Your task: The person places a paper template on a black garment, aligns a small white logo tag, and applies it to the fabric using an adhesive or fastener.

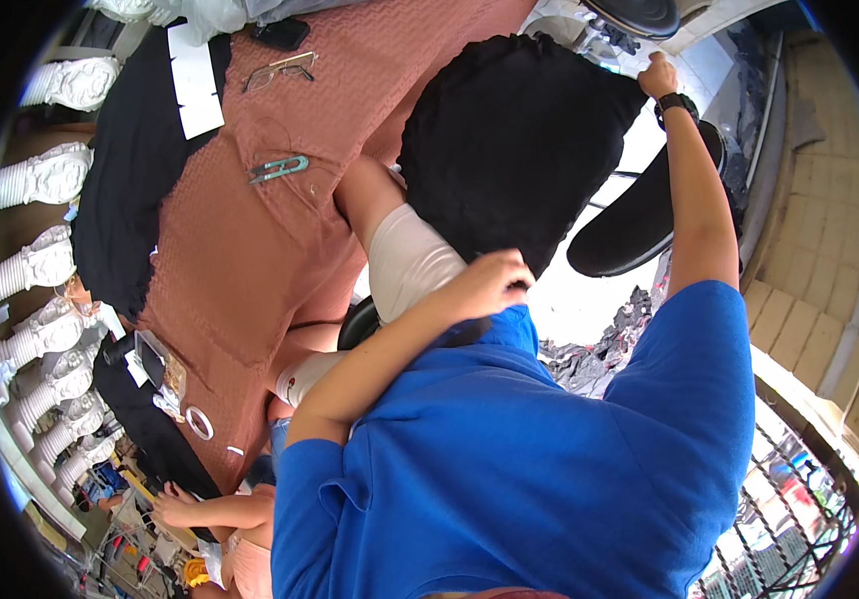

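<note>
A gathered black cloth [514,150] hangs spread over my lap and beyond, with a puckered edge along its far and left sides. At the far right, my right hand [658,76] is closed on a corner of it, the arm stretched out and a dark watch on the wrist. Close to my body, my left hand [497,284] is slightly blurred, its fingers curled on the cloth's near edge. To the left, teal thread snips [280,169] lie on the reddish-brown table cover [240,230], beside a loose thread.
Glasses [280,71], a dark phone [281,35] and a white strip [196,88] lie on the table's far part. More black fabric [130,180] lines its left edge. A tape ring [200,423] sits nearer. A black oval seat [629,225] stands right. Another person's hand [176,506] shows lower left.
</note>
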Tool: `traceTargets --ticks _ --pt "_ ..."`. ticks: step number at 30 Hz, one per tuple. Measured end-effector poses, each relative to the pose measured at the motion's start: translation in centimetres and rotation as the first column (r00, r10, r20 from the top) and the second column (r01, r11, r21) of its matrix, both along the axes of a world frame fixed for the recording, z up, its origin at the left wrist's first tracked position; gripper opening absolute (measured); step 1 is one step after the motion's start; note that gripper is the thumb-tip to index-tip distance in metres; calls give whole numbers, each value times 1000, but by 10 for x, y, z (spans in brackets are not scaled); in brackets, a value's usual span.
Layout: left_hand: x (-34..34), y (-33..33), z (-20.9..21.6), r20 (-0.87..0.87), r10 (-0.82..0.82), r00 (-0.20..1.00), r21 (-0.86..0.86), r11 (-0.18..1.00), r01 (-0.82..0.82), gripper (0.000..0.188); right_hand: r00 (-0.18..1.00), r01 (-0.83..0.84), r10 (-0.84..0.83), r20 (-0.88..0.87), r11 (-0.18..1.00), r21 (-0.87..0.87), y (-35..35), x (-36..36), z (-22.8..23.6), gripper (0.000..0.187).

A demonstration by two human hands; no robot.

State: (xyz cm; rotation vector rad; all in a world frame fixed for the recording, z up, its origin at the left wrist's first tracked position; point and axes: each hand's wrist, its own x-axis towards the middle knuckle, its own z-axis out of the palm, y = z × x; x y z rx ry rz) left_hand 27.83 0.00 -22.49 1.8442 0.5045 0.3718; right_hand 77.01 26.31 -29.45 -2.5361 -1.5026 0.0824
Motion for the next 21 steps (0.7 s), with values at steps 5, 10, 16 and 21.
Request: traceTargets --ticks 5,10,16,21 --pt "-53 60 -47 -44 752 658 180 654 -735 8 765 -644 643 -37 765 -34 -20 -153 50 47" --pt "-57 48 -46 -324 782 533 230 611 -757 23 368 -880 721 -587 474 31 -72 -273 78 23" --pt "-63 73 -76 -289 812 508 163 564 -809 30 547 -803 754 -365 595 26 -160 -369 62 42" --pt "-73 89 -69 -251 814 523 60 553 -831 29 550 -748 719 -426 650 132 -154 -372 5 13"
